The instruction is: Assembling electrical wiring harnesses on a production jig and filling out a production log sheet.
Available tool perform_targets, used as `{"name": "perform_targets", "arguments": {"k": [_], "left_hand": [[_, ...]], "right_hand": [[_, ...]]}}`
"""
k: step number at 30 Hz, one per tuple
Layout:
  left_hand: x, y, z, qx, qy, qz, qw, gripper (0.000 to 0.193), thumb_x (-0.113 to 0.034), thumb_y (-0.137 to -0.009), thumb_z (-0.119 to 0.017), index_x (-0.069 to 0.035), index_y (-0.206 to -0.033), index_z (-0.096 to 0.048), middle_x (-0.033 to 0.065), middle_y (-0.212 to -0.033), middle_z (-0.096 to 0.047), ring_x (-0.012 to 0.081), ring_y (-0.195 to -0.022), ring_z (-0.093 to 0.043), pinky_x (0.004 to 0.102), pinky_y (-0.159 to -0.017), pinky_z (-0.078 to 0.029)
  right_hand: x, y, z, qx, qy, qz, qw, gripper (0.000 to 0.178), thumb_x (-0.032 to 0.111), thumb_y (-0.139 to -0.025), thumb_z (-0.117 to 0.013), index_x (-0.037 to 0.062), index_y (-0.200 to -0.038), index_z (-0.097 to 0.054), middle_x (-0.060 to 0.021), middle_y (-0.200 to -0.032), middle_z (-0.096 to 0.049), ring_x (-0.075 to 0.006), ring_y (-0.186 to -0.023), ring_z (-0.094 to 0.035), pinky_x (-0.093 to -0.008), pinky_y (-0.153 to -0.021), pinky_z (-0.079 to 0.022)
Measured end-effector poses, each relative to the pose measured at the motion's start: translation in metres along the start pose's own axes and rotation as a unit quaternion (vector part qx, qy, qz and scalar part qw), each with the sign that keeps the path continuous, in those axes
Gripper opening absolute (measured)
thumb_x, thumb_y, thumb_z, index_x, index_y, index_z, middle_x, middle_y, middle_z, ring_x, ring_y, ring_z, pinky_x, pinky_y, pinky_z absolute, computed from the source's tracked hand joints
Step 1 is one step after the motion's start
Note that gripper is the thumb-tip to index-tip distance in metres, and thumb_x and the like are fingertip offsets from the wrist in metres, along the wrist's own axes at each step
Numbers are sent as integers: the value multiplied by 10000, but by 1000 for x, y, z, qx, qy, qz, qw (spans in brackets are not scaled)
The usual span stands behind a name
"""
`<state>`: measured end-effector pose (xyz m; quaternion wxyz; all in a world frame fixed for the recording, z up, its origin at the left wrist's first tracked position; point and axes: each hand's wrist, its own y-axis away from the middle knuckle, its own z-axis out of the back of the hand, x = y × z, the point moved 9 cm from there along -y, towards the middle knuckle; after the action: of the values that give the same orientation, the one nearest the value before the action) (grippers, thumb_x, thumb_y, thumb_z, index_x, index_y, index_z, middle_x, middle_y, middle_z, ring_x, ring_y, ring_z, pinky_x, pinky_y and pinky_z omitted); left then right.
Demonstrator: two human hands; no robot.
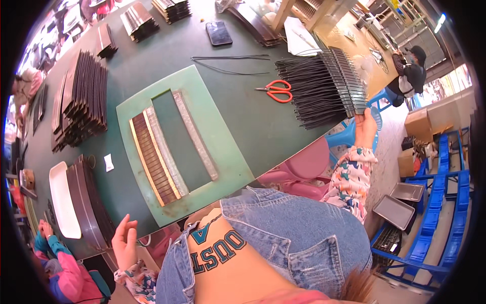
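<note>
My right hand (365, 127) reaches out to the right table edge. Its fingers close on the near end of a dark strip in a row of flat strips with black cables (316, 91), the loose cable ends spreading left over the table. My left hand (125, 242) is held by the near left edge, fingers apart and nothing in it. In front of me lies a green board (223, 152) with a rectangular cutout. A brown segmented strip with pale edges (152, 159) lies on the board, and a grey metal bar (195, 134) runs along the cutout's right side.
Red-handled scissors (279, 91), loose black cables (230, 58) and a phone (218, 33) lie on the green table. Stacks of dark strips (83, 99) stand at left, near a white tray (65, 200). Pink stools (304, 164) stand beneath the right edge. Other people sit farther off.
</note>
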<state>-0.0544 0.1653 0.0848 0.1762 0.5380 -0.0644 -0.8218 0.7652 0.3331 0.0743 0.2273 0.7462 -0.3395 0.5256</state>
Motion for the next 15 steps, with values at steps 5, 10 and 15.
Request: {"name": "perform_targets", "arguments": {"k": [5, 10, 15], "left_hand": [[6, 6, -25, 57, -27, 22, 998, 498, -22, -848, -580, -33, -1339, -497, 116, -1145, -642, 173, -1029, -607, 302, -889, -460], [18, 22, -26, 29, -22, 37, 999, 499, -57, -845, -609, -30, -1332, -503, 123, -1133, -653, 181, -1028, -615, 307, -900, -459], [-25, 17, -46, 70, -71, 3, 995, 490, -73, -849, -622, -31, -1324, -508, 122, -1124, -657, 163, -989, -620, 296, -875, -478]], "right_hand": [[-31, -19, 5, -11, 25, -58, 998, 310, 208, -960, -535, -95, -1022, -553, -199, -1018, -643, -323, -916, -646, -398, -816, -532], [55, 14, -90, -68, 649, 300, 696, 372, 368, -903, -550, 4, -922, -624, -206, -871, -669, -377, -796, -643, -456, -721, -477], [-60, 140, -349, 447, 472, 448, 615, 415, 266, -783, -677, 29, -1119, -621, -178, -1065, -629, -329, -999, -602, -414, -855, -481]]}}
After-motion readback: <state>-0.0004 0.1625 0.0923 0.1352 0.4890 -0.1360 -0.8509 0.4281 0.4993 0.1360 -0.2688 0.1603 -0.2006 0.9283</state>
